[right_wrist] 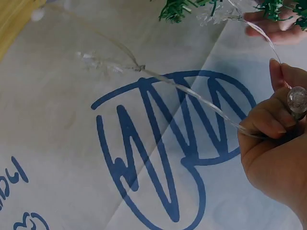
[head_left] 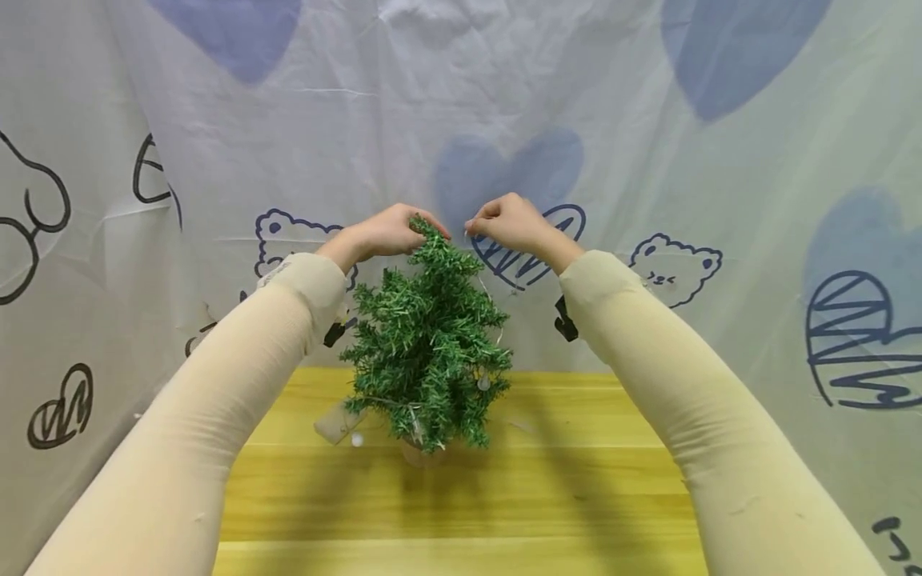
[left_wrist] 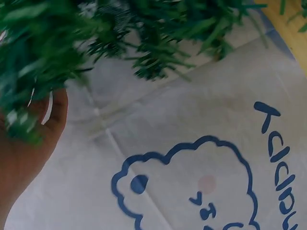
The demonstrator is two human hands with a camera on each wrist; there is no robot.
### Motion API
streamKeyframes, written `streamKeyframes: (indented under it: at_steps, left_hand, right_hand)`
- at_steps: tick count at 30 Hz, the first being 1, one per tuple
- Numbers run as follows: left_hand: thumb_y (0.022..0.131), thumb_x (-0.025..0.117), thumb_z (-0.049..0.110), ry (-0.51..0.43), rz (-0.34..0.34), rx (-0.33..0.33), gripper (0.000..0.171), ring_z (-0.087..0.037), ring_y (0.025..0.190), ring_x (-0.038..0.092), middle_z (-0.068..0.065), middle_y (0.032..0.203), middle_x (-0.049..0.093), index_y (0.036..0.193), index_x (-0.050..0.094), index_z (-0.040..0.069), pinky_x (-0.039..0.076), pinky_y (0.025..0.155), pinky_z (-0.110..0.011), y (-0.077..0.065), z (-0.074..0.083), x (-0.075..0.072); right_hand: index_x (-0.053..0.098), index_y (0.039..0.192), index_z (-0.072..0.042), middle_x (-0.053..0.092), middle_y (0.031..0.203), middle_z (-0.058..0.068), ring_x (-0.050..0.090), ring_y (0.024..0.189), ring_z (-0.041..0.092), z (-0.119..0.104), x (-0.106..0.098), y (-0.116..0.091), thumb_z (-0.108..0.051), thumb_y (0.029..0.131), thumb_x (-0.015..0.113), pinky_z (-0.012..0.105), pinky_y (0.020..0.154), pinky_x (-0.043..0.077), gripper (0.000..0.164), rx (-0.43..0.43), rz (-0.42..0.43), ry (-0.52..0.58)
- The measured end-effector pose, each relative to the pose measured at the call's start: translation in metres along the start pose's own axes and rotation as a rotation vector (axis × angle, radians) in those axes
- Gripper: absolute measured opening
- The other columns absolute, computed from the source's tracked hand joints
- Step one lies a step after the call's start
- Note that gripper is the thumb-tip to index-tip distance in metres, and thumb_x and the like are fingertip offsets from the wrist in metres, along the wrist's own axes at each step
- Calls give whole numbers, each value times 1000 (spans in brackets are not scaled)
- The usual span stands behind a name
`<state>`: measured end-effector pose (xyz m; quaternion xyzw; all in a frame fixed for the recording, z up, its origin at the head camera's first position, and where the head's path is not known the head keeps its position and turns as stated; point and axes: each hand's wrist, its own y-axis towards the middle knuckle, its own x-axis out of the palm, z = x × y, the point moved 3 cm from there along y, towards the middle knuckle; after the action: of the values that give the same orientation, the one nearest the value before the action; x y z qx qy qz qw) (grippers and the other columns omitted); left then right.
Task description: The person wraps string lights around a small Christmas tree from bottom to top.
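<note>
A small green artificial Christmas tree (head_left: 432,336) stands upright between the hands. At its top is the left hand (head_left: 392,230), its fingers partly behind the branches; in the left wrist view, greenery (left_wrist: 43,57) hides the fingertips of this hand (left_wrist: 24,153). Just right of the treetop, the right hand (head_left: 510,222) pinches a string of lights (right_wrist: 201,103) between thumb and fingers. A clear round bulb (right_wrist: 297,99) shows beside that hand's fingers. From there the thin clear wire runs toward the branches, and another stretch hangs down along the tree's right side.
The tree's base (head_left: 421,456) rests on a yellow wooden table (head_left: 461,512). Left of it lie a beige cylindrical piece (head_left: 334,424) and a small white ball (head_left: 357,440). Behind hangs a pale curtain (head_left: 374,144) with hearts and bear drawings, also enclosing both sides.
</note>
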<state>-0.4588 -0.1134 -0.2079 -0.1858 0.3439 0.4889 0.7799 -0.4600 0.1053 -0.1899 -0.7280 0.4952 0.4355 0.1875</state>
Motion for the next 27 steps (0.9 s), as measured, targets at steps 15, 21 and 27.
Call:
streamKeyframes:
  at_steps: [15,21,27]
  left_hand:
    - [87,37,-19,-192,1,9,63,-7,46,21,-11,148,59,134,69,8,26,47,-22,4,-3,3]
    - [84,38,-21,-183,15,17,64,-9,50,20,-13,150,56,134,68,7,23,49,-23,3,1,2]
    - [101,56,-6,-168,61,27,33,-18,94,52,-9,143,58,129,70,6,48,71,-31,1,0,-1]
  right_hand:
    - [76,124,-12,69,130,5,44,79,21,-22,2,0,-32,109,55,34,69,38,33,-19,-6,31]
    - [76,120,-14,69,127,4,37,68,17,-25,2,-1,-34,108,55,32,62,34,31,-36,7,23]
    - [75,126,-13,69,123,9,47,70,19,-20,-9,-7,-43,108,54,34,68,42,41,-50,-8,-46]
